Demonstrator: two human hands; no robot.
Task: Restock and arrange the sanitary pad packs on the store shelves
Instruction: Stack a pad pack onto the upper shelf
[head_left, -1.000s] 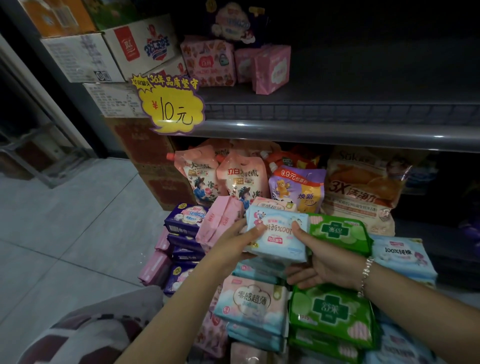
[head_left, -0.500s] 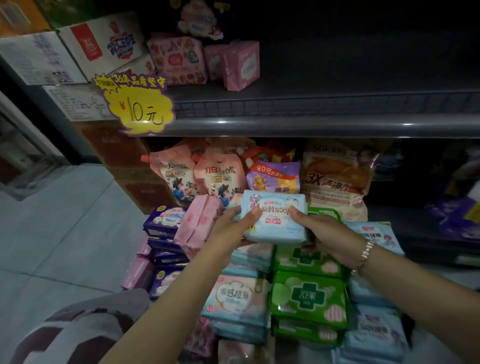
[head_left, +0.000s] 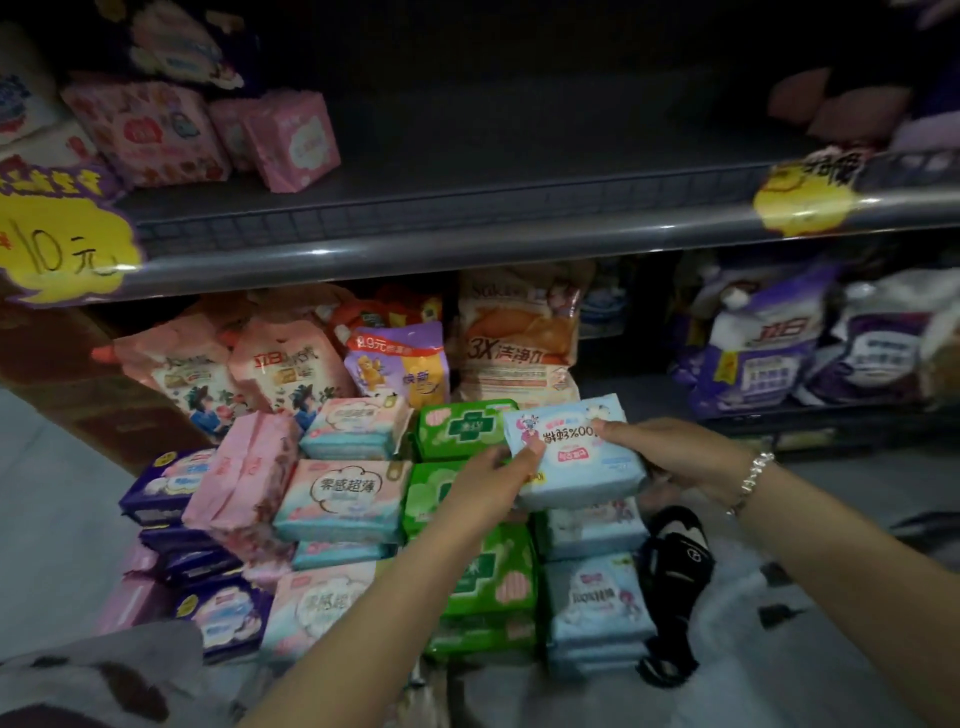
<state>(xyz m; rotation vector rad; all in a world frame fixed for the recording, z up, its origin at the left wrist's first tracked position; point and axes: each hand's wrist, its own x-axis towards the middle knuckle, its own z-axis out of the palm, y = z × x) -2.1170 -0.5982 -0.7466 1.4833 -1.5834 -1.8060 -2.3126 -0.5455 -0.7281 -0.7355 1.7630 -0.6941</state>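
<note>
A light blue pad pack (head_left: 576, 457) is held between both hands above the right end of the stacked stock: the left hand (head_left: 485, 480) grips its near-left corner, thumb on the printed face, and the right hand (head_left: 670, 454) grips its right edge, fingers curled beneath. A beaded bracelet (head_left: 753, 480) is worn on the right wrist. The pack is soft-sided and rectangular, with a pale blue wrapper, a small cartoon figure at its left, large print reading upside down from this view, and a pink label below that print. Directly under the held pack, a column of matching blue packs (head_left: 597, 597) is stacked. Immediately left of the grip, green packs with a cross emblem (head_left: 462, 428) are stacked; further left, pink-and-teal packs (head_left: 343, 493), then upright pink packs (head_left: 249, 478), then dark purple packs (head_left: 166, 483) are noted. Beyond the grip, the lower shelf is seen to hold detergent refill pouches (head_left: 291, 369) and an orange-printed bag (head_left: 517, 338); purple detergent bags (head_left: 763, 353) lie to the right. Above the grip, the upper shelf (head_left: 467, 244) carries pink packs (head_left: 291, 137) at its left end only, with a yellow price tag (head_left: 62, 249) reading 10 fixed to its front edge. A black sandal (head_left: 672, 556) is seen below the right hand.
</note>
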